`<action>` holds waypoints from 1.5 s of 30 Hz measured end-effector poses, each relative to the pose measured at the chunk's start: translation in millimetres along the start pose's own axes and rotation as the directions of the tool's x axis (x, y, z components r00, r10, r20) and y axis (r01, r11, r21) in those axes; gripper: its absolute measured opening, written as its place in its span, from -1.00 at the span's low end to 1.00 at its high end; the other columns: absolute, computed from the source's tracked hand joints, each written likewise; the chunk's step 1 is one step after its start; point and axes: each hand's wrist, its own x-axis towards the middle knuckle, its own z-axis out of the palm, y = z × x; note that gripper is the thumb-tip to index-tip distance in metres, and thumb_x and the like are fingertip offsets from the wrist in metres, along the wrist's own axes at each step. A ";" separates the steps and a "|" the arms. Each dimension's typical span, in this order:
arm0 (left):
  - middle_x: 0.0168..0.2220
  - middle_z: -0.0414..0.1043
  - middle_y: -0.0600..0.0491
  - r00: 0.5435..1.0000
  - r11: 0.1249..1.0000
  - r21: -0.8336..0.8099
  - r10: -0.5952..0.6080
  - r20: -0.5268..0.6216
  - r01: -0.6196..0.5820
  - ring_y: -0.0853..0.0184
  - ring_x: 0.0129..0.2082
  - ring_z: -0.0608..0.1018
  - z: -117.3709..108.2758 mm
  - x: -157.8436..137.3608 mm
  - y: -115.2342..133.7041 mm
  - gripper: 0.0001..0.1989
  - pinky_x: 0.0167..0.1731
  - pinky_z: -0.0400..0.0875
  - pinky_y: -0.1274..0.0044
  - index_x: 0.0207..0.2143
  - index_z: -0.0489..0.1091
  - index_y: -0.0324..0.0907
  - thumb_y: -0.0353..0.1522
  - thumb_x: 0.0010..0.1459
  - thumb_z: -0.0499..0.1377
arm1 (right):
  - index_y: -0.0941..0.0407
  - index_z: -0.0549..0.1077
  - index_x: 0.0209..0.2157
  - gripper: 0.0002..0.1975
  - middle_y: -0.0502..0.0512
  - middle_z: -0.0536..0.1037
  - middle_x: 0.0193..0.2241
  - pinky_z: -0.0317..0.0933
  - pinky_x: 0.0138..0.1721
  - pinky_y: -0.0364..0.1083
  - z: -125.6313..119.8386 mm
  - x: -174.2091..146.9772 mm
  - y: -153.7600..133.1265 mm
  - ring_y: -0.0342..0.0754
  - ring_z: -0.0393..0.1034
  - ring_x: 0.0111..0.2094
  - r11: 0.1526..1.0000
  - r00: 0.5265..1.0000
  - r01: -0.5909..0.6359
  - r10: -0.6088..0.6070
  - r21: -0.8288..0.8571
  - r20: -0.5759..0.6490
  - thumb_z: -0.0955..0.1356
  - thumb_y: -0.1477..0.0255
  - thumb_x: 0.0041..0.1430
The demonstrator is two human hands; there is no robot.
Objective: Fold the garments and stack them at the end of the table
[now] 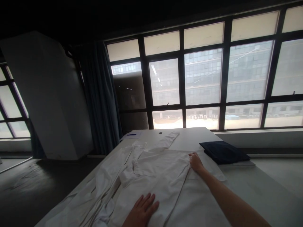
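Observation:
A white long-sleeved garment (163, 170), a shirt or a coat, lies spread over the white table, one sleeve stretching toward the far end. My left hand (143, 210) rests on its near part with the fingers spread and flat. Farther off, my right hand (196, 162) has its fingers closed on the garment's right edge, by a long front opening. To the left, more crumpled white cloth (94, 189) lies along the table in loose folds. Where one piece of cloth ends and the other begins is hard to make out.
Folded dark navy cloth (223, 152) lies at the table's right edge. At the far end are a pen (131, 134) on paper and a round dark cable hole (160, 133). Beyond stand windows, a blue curtain (101, 101) and a pillar (52, 101).

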 end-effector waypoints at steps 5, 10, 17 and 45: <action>0.36 0.10 0.01 1.000 1.000 -0.003 -0.015 0.013 0.015 0.07 0.30 0.28 -5.1 -0.5 2.7 -0.23 0.24 0.27 0.25 0.40 -0.08 0.14 0.14 0.25 0.04 | 0.14 0.45 0.10 -0.61 0.27 0.45 0.09 0.19 0.17 -0.01 -6.2 10.6 -3.3 0.05 0.36 0.09 0.998 0.994 0.069 -0.070 -0.012 -0.079 0.16 0.50 0.37; 0.40 -0.03 0.01 0.997 0.999 -0.005 -0.050 0.050 0.050 0.05 0.34 0.20 -5.2 0.1 3.5 -0.22 0.26 0.21 0.18 0.42 -0.21 0.13 0.12 0.29 0.00 | 0.20 0.38 0.20 -0.49 0.30 0.45 0.11 0.09 0.21 -0.03 -4.6 13.9 -1.7 0.08 0.32 0.14 0.996 0.997 0.055 -0.059 -0.063 -0.059 0.10 0.56 0.29; 0.41 -0.14 0.06 0.990 0.996 -0.031 -0.081 0.114 0.085 0.01 0.36 0.14 1.7 -0.8 3.0 -0.28 0.28 0.15 0.12 0.41 -0.26 0.20 0.08 0.33 -0.03 | 0.17 0.25 0.29 -0.45 0.30 0.16 0.35 -0.19 0.31 0.13 10.7 -5.1 -14.0 0.18 0.00 0.34 0.984 0.992 0.087 -0.072 -0.152 0.099 0.12 0.29 0.36; 0.43 -0.26 -0.15 0.960 0.977 -0.131 -0.131 0.248 0.167 -0.21 0.38 -0.04 -2.1 7.4 17.5 -0.11 0.18 -0.20 -0.27 0.41 -0.31 0.12 0.23 0.20 -0.04 | 0.15 -0.04 0.40 -0.18 0.22 -0.10 0.43 -0.52 0.32 0.27 45.0 -40.2 -93.5 0.21 -0.33 0.42 0.964 0.920 0.218 -0.152 -0.151 0.362 -0.06 -0.07 0.32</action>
